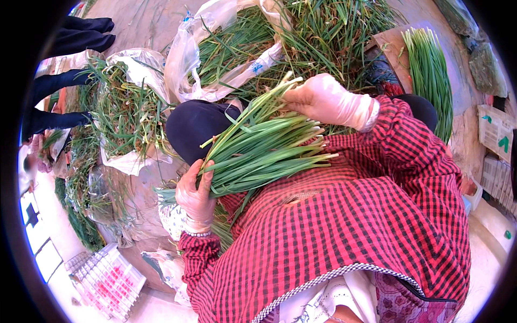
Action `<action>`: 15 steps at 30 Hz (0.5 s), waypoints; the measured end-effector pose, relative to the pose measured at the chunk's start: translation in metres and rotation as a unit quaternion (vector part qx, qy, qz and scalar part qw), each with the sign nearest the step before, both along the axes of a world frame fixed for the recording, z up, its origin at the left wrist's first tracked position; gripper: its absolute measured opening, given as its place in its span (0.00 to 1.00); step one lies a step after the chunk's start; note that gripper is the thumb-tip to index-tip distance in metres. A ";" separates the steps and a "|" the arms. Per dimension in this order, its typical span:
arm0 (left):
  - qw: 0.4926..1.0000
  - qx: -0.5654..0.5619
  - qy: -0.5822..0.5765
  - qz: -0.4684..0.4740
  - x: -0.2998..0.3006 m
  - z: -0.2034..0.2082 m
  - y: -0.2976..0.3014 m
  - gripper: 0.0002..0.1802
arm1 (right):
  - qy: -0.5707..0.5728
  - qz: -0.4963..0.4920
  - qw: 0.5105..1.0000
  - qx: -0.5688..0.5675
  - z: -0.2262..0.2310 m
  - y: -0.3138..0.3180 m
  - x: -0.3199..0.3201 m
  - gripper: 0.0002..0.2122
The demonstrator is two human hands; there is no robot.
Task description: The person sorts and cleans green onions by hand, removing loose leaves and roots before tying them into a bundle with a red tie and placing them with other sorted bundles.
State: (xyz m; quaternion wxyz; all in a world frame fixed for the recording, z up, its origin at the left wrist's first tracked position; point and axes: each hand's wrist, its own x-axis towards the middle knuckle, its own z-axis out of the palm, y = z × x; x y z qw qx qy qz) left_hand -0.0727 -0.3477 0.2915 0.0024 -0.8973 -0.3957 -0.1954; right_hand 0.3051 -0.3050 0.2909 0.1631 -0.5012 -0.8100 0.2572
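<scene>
A loose bunch of garlic chives point(269, 153), green with pale stem ends, lies across my lap above the red-and-black checked smock. My left hand point(196, 194), in a thin translucent glove, is closed round its leafy end, thumb on top. The stem ends fan out to the right. At their upper side my right hand point(328, 102), gloved the same way, pinches a few stalks near their pale tips. Those stalks stand apart from the rest of the bunch. Part of the right fingertips is hidden behind the hand.
Before my knees lies a large heap of untidy chives point(334, 40), with a crumpled plastic bag point(183, 59) beside it. An aligned bundle of chives point(431, 81) rests at right. Another person's dark-clothed legs point(62, 89) reach in at left. A white plastic crate point(110, 282) stands lower left.
</scene>
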 end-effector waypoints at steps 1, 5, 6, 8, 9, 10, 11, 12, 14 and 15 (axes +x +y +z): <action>1.000 0.000 0.003 -0.007 0.002 0.000 0.002 0.36 | 0.028 -0.007 0.999 0.014 -0.002 -0.004 0.008 0.07; 1.000 0.011 0.001 -0.006 0.003 0.000 0.003 0.36 | -0.063 -0.144 0.987 0.037 -0.004 0.002 0.062 0.08; 1.000 0.014 0.001 -0.003 0.002 -0.001 0.002 0.36 | -0.057 -0.218 0.974 0.022 -0.004 0.005 0.081 0.09; 1.000 0.020 -0.003 -0.005 0.001 -0.005 0.003 0.36 | -0.161 -0.323 0.930 -0.076 -0.023 0.021 0.147 0.18; 1.000 0.018 -0.007 -0.008 0.003 -0.006 0.005 0.36 | -0.212 -0.308 0.926 -0.055 -0.016 0.018 0.148 0.21; 1.000 0.018 -0.005 -0.003 0.002 -0.003 0.004 0.35 | -0.257 -0.285 0.923 -0.032 -0.009 0.021 0.142 0.25; 1.000 0.016 -0.004 0.001 0.001 -0.004 0.002 0.35 | -0.304 -0.261 0.916 -0.010 -0.003 0.021 0.131 0.29; 1.000 0.015 -0.005 0.004 0.000 -0.004 0.000 0.35 | -0.223 -0.206 0.951 0.066 -0.001 0.026 0.110 0.36; 1.000 0.014 -0.008 0.000 0.001 -0.001 0.001 0.35 | -0.057 -0.087 0.985 0.135 0.011 0.032 0.049 0.34; 1.000 0.012 -0.012 -0.010 0.005 0.000 0.005 0.34 | -0.026 -0.060 0.990 0.127 0.022 0.026 0.022 0.32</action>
